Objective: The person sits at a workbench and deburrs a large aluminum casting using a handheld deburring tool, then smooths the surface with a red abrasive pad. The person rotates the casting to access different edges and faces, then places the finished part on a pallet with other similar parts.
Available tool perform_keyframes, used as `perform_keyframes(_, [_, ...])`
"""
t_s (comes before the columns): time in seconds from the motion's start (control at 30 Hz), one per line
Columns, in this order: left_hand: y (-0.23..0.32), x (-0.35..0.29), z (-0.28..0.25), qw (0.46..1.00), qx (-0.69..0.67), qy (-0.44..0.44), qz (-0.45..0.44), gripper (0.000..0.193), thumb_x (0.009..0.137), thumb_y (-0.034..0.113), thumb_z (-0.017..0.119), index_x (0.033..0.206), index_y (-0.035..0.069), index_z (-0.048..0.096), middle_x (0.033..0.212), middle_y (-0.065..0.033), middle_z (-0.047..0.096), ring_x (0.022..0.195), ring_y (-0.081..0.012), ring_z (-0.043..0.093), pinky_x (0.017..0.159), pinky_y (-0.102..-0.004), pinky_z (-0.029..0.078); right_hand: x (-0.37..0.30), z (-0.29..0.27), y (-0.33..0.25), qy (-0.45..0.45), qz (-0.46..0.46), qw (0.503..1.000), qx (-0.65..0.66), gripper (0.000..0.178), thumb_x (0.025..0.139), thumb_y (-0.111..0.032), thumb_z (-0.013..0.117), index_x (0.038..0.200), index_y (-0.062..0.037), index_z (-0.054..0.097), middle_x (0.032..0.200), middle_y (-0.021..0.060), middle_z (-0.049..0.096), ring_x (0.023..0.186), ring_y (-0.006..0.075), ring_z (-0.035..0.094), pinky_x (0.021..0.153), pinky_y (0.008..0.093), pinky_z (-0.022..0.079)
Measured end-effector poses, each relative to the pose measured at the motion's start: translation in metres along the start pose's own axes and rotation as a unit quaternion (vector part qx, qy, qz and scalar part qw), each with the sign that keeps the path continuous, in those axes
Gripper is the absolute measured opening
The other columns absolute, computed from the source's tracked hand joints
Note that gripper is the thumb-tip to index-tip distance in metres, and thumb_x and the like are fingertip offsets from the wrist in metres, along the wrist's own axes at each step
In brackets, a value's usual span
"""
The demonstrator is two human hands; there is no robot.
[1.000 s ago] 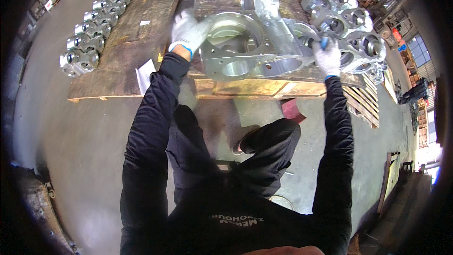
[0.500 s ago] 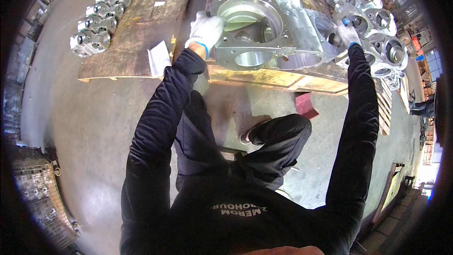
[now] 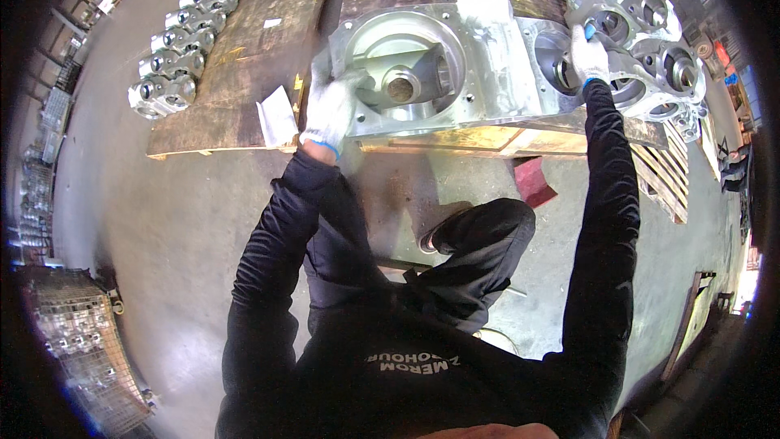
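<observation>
A large silvery metal casting (image 3: 497, 73) lies on the pallet in front of me, its round bore facing up within a square flange. My left hand (image 3: 329, 104), in a white glove with a blue cuff edge, grips the flange's left side, thumb over the face and fingers along the outer edge. At the casting's right end, my right hand (image 3: 590, 58), gloved alike, is closed beside a smaller round opening. A small blue tip (image 3: 590, 31) shows at its fingers; what it belongs to is hidden.
Several similar castings (image 3: 652, 12) crowd the right side. Smaller castings (image 3: 172, 63) line the far edge of a wooden pallet (image 3: 236, 73) at left, where a folded white paper (image 3: 278, 118) lies. A red piece (image 3: 533, 182) rests on the floor; a wire cage (image 3: 77, 317) stands lower left.
The casting has turned, so its bored face now shows flatter and its front side no longer shows. My left hand has shifted left and nearer with it; my right hand has moved slightly left.
</observation>
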State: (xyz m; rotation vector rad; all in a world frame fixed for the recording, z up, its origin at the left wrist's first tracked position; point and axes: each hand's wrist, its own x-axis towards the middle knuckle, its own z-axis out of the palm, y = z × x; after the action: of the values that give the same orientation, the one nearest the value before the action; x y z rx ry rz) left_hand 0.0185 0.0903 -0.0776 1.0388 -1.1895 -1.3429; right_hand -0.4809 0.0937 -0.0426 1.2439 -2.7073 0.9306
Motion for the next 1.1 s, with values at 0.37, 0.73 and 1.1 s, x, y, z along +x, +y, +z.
perform_keyframes(0.37, [0.033,-0.020,0.019,0.954,0.262,0.074,0.126,0.055,0.113,0.040,0.035,0.143,-0.003,0.053,0.137,-0.0241,0.064,0.127,-0.0345,0.062,0.105,-0.0392,0.047,-0.061,-0.007,0.017,0.153,-0.026,0.974,0.168,0.063,0.097,-0.059,0.051,0.111,-0.0008,0.072,0.100,0.0308,0.071,0.101,0.0490,0.068,0.087,0.0535,0.052])
perform_keyframes(0.73, [0.013,0.148,-0.023,0.920,0.307,-0.126,0.207,0.050,0.110,0.023,0.041,0.154,-0.002,0.041,0.144,-0.0217,0.057,0.123,-0.0305,0.062,0.102,-0.0392,0.050,-0.149,-0.019,0.018,0.214,0.045,0.959,0.180,0.052,0.099,-0.049,0.055,0.122,-0.0025,0.062,0.091,0.0271,0.072,0.088,0.0477,0.070,0.078,0.0543,0.054])
perform_keyframes(1.1, [-0.001,0.152,-0.030,0.971,0.157,-0.121,0.133,0.066,0.110,0.054,0.040,0.143,-0.002,0.055,0.132,-0.0148,0.065,0.116,-0.0191,0.063,0.100,-0.0344,0.051,-0.206,-0.037,-0.015,0.271,0.064,0.911,0.303,0.039,0.100,-0.028,0.059,0.131,-0.0044,0.061,0.092,0.0194,0.073,0.084,0.0376,0.073,0.078,0.0451,0.055])
